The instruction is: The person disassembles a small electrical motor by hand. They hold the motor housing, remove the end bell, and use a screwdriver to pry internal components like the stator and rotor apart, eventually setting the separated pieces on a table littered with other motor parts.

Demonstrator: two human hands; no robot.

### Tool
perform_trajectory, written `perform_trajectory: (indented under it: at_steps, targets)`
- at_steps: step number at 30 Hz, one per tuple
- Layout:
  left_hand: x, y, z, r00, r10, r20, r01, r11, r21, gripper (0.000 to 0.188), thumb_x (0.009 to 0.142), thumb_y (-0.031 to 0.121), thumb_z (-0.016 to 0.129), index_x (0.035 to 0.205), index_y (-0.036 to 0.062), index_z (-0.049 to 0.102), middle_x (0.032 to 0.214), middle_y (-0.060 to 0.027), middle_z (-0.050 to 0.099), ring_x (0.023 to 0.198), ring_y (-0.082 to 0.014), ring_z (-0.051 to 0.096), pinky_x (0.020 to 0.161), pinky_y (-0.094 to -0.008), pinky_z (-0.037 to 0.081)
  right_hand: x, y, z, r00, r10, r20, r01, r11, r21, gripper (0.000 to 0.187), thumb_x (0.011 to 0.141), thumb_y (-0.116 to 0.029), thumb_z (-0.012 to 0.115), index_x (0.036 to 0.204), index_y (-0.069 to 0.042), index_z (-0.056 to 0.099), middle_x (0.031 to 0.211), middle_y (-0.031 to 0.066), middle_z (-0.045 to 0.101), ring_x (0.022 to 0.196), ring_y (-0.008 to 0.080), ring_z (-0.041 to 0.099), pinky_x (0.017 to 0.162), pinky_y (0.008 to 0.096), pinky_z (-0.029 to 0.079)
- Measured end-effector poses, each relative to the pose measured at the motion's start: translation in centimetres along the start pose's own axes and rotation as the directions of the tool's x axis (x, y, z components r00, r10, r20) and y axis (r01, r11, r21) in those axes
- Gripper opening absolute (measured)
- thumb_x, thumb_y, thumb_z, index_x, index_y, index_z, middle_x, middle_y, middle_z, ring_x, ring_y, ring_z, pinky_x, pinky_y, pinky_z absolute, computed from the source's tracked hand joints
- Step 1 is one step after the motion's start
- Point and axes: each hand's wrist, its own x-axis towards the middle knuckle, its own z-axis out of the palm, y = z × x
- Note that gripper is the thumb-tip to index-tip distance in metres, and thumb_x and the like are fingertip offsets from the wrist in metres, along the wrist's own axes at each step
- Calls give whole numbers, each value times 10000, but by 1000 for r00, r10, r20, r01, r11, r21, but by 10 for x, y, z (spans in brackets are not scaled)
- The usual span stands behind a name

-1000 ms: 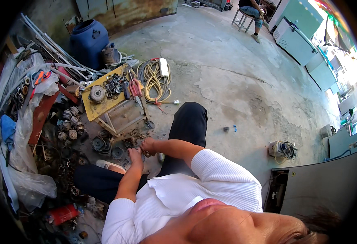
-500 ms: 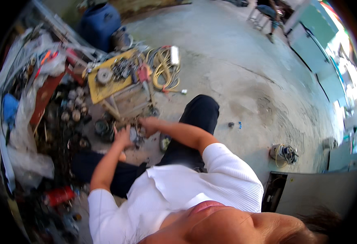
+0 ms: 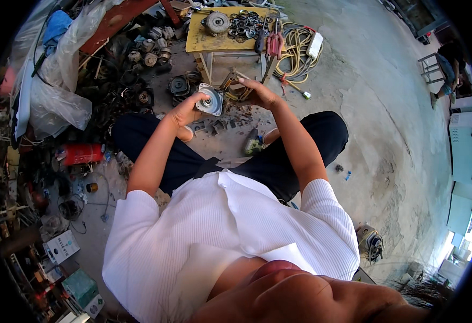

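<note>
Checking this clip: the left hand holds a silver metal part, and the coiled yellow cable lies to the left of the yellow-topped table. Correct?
Not quite: the head view shows the coiled yellow cable to the right of the yellow-topped table. The left hand does hold a silver metal part.

Daylight glares from the lower right, burning out to white beside the pale green cabinet. The concrete floor is softly lit; the scrap heap sinks into shadow. Fisheye curvature bends the edges toward a black rim; the hands look fairly sharp.
</note>
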Motion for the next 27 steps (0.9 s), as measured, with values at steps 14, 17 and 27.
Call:
perform_trajectory:
  at_steps: [14, 17, 27]
  targets:
    - [-11, -3, 31, 994, 107, -20, -106, 907, -408, 365, 898, 226, 570, 1205, 29, 549, 1105, -119, 655, 1003, -332, 654, 963, -505, 527, 0, -1, 15, 927, -281, -248, 248, 956, -155, 658, 811, -94, 784, 1358, -51, 421, 1207, 79, 610, 1086, 200, 613, 872, 383, 561]
    - [-8, -5, 27, 995, 74, -60, -92, 902, -422, 365, 901, 253, 573, 1189, 30, 557, 1104, -125, 653, 1015, -342, 646, 955, -513, 525, -3, -2, 12, 889, -415, -193, 339, 880, -334, 619, 804, -96, 793, 1323, -8, 467, 1168, 69, 628, 1031, 152, 618, 829, 314, 546]
    - [-7, -9, 32, 985, -26, 171, 110, 858, -501, 563, 912, 439, 535, 1276, 9, 540, 1210, -251, 593, 1000, -360, 642, 861, -491, 532, -12, -9, 26, 824, -544, -157, 391, 747, -538, 543, 924, -302, 676, 1347, -2, 518, 1077, 69, 673, 941, 121, 611, 790, 295, 505]
